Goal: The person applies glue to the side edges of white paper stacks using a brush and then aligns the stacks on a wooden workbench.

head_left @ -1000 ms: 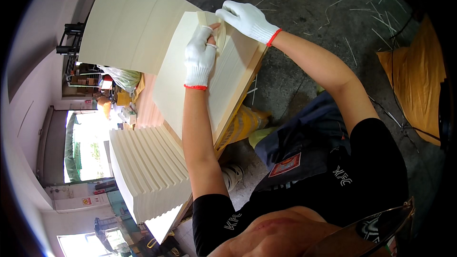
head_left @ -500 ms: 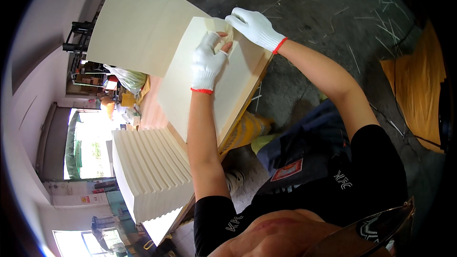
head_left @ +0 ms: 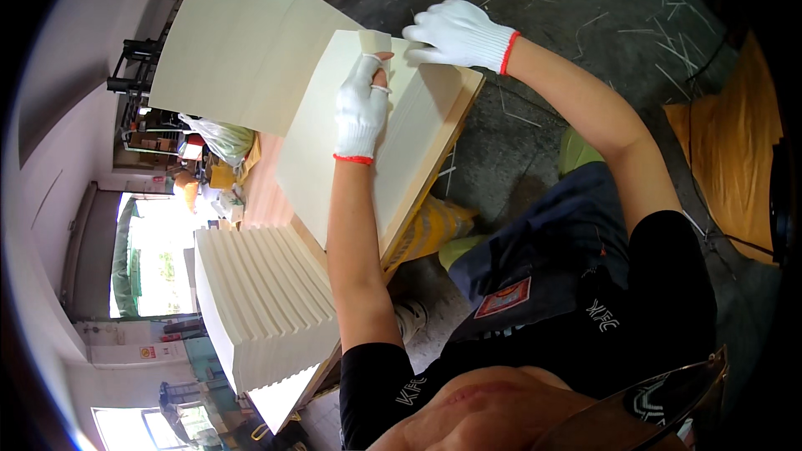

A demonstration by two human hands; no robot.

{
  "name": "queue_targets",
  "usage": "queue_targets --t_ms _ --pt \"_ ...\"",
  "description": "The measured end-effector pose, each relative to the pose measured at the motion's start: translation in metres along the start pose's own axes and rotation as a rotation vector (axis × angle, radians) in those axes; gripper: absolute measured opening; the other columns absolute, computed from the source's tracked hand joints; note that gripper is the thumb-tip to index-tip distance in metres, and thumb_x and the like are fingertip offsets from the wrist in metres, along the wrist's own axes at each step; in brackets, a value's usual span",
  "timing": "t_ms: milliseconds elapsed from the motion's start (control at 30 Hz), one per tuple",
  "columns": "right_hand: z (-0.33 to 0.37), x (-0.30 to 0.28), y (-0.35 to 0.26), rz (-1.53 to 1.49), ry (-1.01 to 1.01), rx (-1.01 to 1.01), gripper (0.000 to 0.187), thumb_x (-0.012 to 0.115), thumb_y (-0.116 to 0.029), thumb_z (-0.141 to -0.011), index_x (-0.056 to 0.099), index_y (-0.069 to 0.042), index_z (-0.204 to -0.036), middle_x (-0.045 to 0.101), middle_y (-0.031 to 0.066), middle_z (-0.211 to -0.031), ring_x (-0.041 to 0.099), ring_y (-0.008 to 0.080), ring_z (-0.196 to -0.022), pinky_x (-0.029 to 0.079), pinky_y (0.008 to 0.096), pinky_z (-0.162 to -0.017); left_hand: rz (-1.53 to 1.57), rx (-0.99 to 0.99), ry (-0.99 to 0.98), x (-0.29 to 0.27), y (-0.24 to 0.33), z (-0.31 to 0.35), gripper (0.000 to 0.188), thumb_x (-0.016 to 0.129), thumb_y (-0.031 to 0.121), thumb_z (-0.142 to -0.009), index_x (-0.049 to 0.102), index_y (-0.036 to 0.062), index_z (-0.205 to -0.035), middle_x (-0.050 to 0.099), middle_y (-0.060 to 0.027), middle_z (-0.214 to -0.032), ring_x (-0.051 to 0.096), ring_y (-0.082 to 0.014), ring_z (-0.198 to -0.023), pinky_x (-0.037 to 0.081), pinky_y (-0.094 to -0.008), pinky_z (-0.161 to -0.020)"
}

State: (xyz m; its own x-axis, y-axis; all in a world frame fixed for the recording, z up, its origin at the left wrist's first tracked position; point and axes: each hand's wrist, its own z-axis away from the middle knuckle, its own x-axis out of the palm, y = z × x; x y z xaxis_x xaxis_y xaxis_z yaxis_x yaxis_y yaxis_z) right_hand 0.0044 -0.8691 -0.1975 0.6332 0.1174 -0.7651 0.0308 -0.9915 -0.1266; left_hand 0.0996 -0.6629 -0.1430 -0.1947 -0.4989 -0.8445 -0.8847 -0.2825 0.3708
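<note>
A white-gloved left hand rests against a small cream block, grip unclear, atop stacked pale flat sheets on a wooden-edged table. The white-gloved right hand curls loosely nearby, contents hidden. Sideways pressure could skew the sheets.

The right hand is higher and slightly farther right at the upper middle, its pinch opened; the loop of the pale strip no longer shows beside the left hand; more yellow-green patch appears right of centre
</note>
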Motion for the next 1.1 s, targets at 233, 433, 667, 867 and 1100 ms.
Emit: queue_targets --t_ms 233,433,667,867,1100 --pt "-0.015 0.007 -0.024 -0.446 -0.051 0.289 0.038 0.043 -0.045 -0.101 0.060 -0.011 -0.103 0.067 0.0169 -0.090 0.065 0.0391 -0.086 0.049 0.0497 -0.074 0.044 0.011 0.010 0.002 -0.009 -0.001 0.023 0.060 0.010 -0.093 0.068 0.0111 -0.114 0.071 -0.0138 -0.104 0.069 -0.0254 -0.084 0.052 -0.0337 -0.080" --pt "-0.003 0.037 -0.028 -0.571 0.225 0.397 0.038 0.043 -0.044 -0.101 0.063 -0.011 -0.101 0.068 0.0164 -0.090 0.064 0.0398 -0.086 0.049 0.0498 -0.075 0.075 -0.057 -0.037 -0.002 0.003 -0.001 0.024 0.062 0.010 -0.092 0.067 0.0107 -0.115 0.071 -0.0146 -0.106 0.070 -0.0259 -0.091 0.052 -0.0336 -0.084" --pt "-0.002 0.033 -0.034 -0.580 0.223 0.419 0.037 0.044 -0.043 -0.102 0.063 -0.012 -0.103 0.068 0.0159 -0.089 0.065 0.0398 -0.085 0.049 0.0504 -0.073 0.094 -0.075 -0.039 0.002 -0.001 0.000 0.036 0.076 0.016 -0.084 0.067 0.0103 -0.119 0.070 -0.0116 -0.109 0.065 -0.0231 -0.103 0.050 -0.0342 -0.091" --pt "0.000 0.032 -0.036 -0.591 0.234 0.415 0.038 0.044 -0.044 -0.103 0.064 -0.012 -0.103 0.068 0.0163 -0.089 0.065 0.0396 -0.085 0.049 0.0506 -0.073 0.055 -0.056 -0.052 0.002 -0.006 -0.002 0.036 0.073 0.014 -0.087 0.067 0.0117 -0.122 0.070 -0.0127 -0.112 0.066 -0.0263 -0.108 0.050 -0.0348 -0.094" --pt "0.001 0.030 -0.033 -0.575 0.195 0.453 0.042 0.042 -0.046 -0.102 0.065 -0.011 -0.102 0.069 0.0168 -0.090 0.065 0.0397 -0.087 0.049 0.0504 -0.075 0.046 -0.156 -0.064 -0.001 0.010 -0.001 0.029 0.056 0.012 -0.097 0.065 0.0122 -0.125 0.071 -0.0143 -0.113 0.067 -0.0313 -0.107 0.050 -0.0354 -0.093"
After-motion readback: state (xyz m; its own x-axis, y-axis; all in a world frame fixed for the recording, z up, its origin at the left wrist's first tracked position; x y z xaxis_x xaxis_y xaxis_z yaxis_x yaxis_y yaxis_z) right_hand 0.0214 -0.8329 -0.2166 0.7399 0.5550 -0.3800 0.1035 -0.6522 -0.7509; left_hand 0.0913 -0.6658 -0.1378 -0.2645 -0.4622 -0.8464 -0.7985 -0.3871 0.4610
